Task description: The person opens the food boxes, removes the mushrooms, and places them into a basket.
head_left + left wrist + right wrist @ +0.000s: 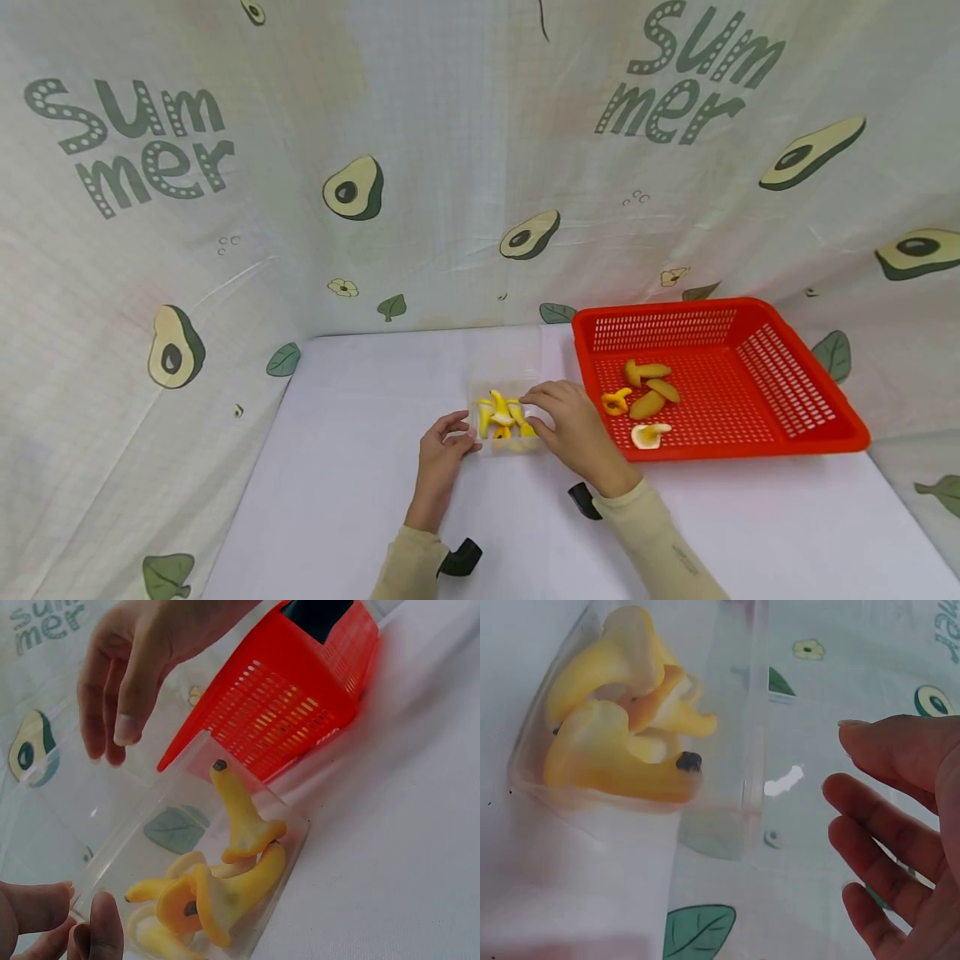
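A clear plastic box (475,396) holds several yellow toy mushrooms (500,410), some with dark stem tips. My left hand (438,458) is at the box's left side, thumb and fingers pinching its rim in the left wrist view. Over the right side of the box hovers my right hand (581,433). In the right wrist view, this right hand (900,825) has its fingers spread and relaxed, apart from the box and with nothing between them.
To the right stands a red perforated basket (750,450) with brown mushrooms (647,406), an orange-yellow one (615,402) and a whitish one (648,435) in it. A patterned curtain (442,167) hangs behind the white table (322,500).
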`<state>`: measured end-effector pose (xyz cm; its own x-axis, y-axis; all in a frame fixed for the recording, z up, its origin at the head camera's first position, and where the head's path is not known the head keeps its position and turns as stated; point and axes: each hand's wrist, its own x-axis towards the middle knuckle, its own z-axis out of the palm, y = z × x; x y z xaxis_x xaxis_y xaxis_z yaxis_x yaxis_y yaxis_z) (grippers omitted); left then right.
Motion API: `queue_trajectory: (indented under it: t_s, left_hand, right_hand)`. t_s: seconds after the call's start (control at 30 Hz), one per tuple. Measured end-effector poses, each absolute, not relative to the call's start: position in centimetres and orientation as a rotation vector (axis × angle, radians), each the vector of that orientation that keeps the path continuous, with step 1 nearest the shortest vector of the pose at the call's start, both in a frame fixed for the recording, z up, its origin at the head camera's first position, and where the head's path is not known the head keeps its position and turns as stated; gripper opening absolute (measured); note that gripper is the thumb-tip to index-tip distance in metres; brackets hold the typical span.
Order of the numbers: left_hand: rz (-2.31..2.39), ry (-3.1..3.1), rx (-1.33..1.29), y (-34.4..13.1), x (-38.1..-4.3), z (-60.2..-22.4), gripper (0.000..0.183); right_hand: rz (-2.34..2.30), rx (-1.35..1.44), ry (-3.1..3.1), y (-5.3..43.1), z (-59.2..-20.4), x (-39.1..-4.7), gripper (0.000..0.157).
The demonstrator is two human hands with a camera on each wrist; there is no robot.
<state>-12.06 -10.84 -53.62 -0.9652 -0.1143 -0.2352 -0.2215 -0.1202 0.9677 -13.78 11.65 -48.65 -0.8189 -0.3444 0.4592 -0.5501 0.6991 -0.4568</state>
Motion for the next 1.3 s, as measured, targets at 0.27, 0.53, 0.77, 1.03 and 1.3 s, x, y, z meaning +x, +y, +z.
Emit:
queue_trajectory:
  t_s: [0.27,0.53,0.77,1.03,1.3]
  left_hand:
    - [2.265,2.034,-0.395,-10.8,-12.1,-53.7,0.042]
    - [2.299,2.032,-0.351,-10.9,-12.2,-53.8,0.042]
    - [2.315,1.994,-0.360,-10.9,-12.1,-53.6,0.043]
    - [2.307,2.001,-0.378,-10.9,-12.1,-53.6,0.044]
    - [2.324,1.994,-0.374,-10.8,-12.0,-53.5,0.044]
  right_hand:
    - [0.773,0.751,-2.652,9.9,-48.8,-14.4,0.031]
    - [0.674,0.823,-2.655,8.0,-49.6,-15.2,0.027]
    - [0.612,0.805,-2.713,7.1,-50.0,-16.2,0.026]
    - [0.575,0.760,-2.808,6.3,-50.3,-17.0,0.021]
    - [0.489,0.726,-2.861,5.7,-50.4,-17.8,0.018]
